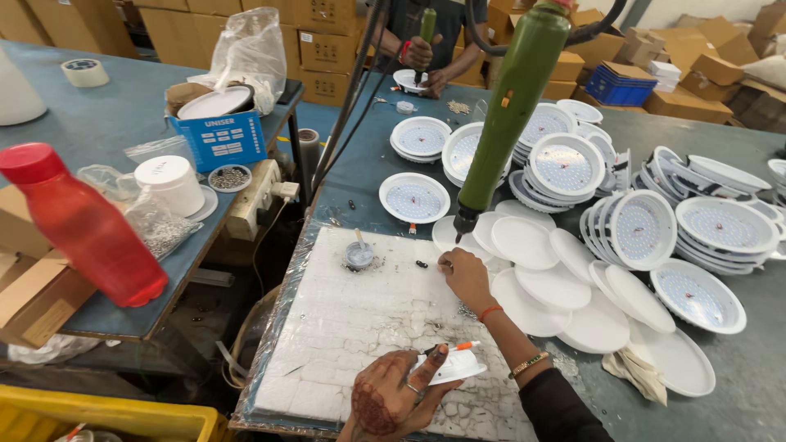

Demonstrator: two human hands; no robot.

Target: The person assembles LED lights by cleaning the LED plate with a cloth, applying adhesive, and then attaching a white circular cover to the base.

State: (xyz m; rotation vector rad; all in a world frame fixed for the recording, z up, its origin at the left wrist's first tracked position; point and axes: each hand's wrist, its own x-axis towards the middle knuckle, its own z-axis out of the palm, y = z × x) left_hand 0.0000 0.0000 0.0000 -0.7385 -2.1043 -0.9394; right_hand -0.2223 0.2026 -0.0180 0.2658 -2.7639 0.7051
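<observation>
One white round light housing (453, 365) sits near the front edge of the white foam pad (344, 327), with short red and white wires at its top. The left hand (393, 397) grasps this housing, thumb raised along its left rim and fingers curled beneath. The right hand (463, 274) is well apart, further up the pad, fingertips pinched on a small dark part that is too small to identify, likely a screw. Just above that hand hangs a green electric screwdriver (508, 106), tilted, its bit pointing down near the pad's far edge. A small grey dish (359, 255) of screws rests on the pad to the left of the right hand, with loose screws around it. To the right of the pad, plain white discs (557, 286) overlap in a loose spread on the grey counter (737, 385). Beyond them lie many assembled lamps (565, 164) with dotted LED boards face up, some stacked. A crumpled cloth (634, 368) lies at the discs' near edge. At the far end another person's hands (426, 61) hold a second green tool over a housing. On the blue side counter (98, 123) to the left stand a red bottle (86, 225), a white jar (170, 184), a blue box (221, 135) and a tape roll (85, 72). A yellow crate (106, 417) occupies the lower left corner.
</observation>
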